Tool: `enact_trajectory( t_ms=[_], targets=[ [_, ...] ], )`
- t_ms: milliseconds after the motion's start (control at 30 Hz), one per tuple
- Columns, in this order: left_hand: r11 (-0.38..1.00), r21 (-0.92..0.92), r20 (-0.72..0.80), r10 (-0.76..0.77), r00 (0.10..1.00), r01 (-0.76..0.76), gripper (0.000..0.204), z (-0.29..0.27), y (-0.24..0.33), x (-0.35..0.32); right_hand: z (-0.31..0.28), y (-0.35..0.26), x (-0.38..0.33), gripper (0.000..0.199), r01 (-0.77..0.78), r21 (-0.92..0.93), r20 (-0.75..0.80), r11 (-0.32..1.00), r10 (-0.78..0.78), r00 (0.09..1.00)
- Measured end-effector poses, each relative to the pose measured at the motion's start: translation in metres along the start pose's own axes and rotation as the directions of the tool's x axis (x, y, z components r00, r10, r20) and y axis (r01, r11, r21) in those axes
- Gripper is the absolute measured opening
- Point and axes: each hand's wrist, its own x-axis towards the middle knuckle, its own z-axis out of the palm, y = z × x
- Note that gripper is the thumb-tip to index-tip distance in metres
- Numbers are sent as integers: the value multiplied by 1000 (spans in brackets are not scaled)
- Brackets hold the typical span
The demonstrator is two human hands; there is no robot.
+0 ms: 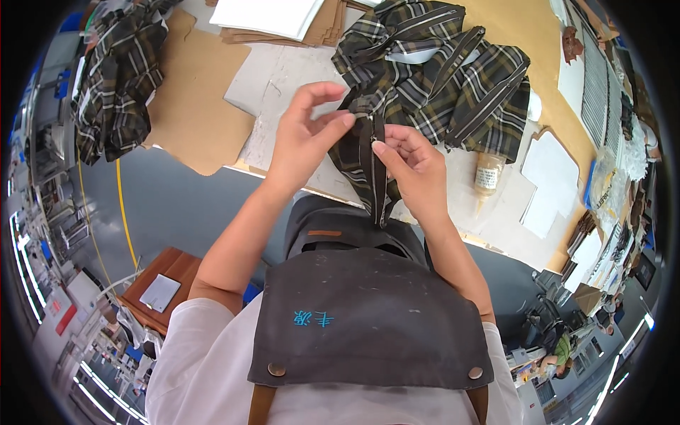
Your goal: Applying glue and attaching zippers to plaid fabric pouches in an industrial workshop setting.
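Both: L hand [303,142] & R hand [414,170] pinching plaid zipper piece [370,166] over table [283,85].

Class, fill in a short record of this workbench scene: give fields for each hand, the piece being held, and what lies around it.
Left hand: pinches the top of the plaid zipper piece
Right hand: grips the same piece along its zipper
Piece: dark plaid fabric, hanging upright over the table edge
Behind it: pile of plaid zipper pieces
Right of hands: small glue bottle
Far left: second plaid heap
Surface: worktable
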Motion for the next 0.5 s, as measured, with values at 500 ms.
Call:
enact_trajectory(
  t_ms=[500],
  targets=[
    [963,-37,-26,-267,963,266,12,13,8,-10,-6,0,5,10,-103,157,16,982,102,995]
  ],
)
